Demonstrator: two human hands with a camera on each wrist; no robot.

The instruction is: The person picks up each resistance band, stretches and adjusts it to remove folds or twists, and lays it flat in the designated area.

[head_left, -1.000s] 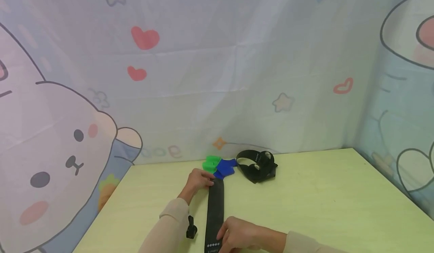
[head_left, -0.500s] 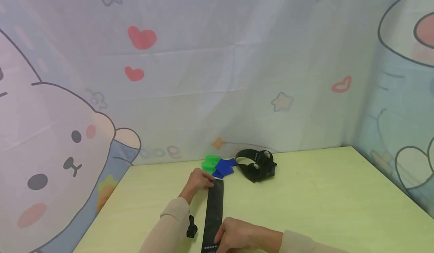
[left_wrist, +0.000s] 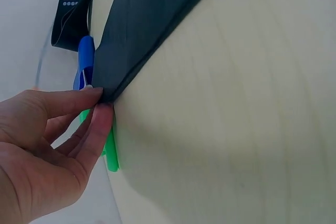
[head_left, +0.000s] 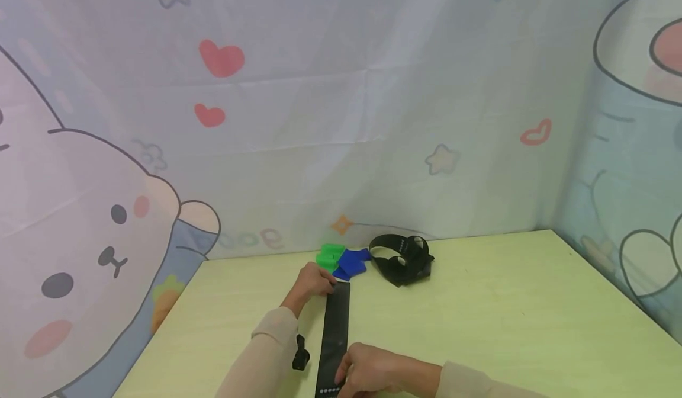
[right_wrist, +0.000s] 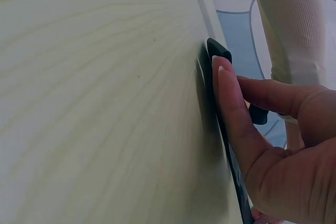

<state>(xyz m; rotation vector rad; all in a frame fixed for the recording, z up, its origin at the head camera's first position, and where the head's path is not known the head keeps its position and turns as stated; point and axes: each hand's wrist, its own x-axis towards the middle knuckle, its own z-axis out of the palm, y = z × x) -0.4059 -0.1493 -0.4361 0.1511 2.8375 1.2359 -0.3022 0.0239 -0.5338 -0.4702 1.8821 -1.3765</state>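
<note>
A flat, wide black band (head_left: pixel 337 321) lies lengthwise on the table, with a row of pale dots printed near its close end. My left hand (head_left: pixel 313 279) pinches the far left corner of this band between thumb and fingers, as the left wrist view also shows. At the near end, my right hand (head_left: pixel 373 367) pinches the band's right edge. In the right wrist view, the fingertips (right_wrist: pixel 227 72) lie along the band's edge, low over the tabletop. Part of the near end falls outside the head view.
Just beyond the band's far end lie a bright green piece (head_left: pixel 329 256) and a blue star-shaped piece (head_left: pixel 353 263). A looped black band bundle (head_left: pixel 410 270) sits to their right. Near the left forearm is a small black object (head_left: pixel 301 355). A patterned cloth backdrop (head_left: pixel 319 119) rises behind the table.
The band has slid slightly toward the person, its near end drifting a little left with the right hand. Its far end now stands slightly apart from the blue piece.
</note>
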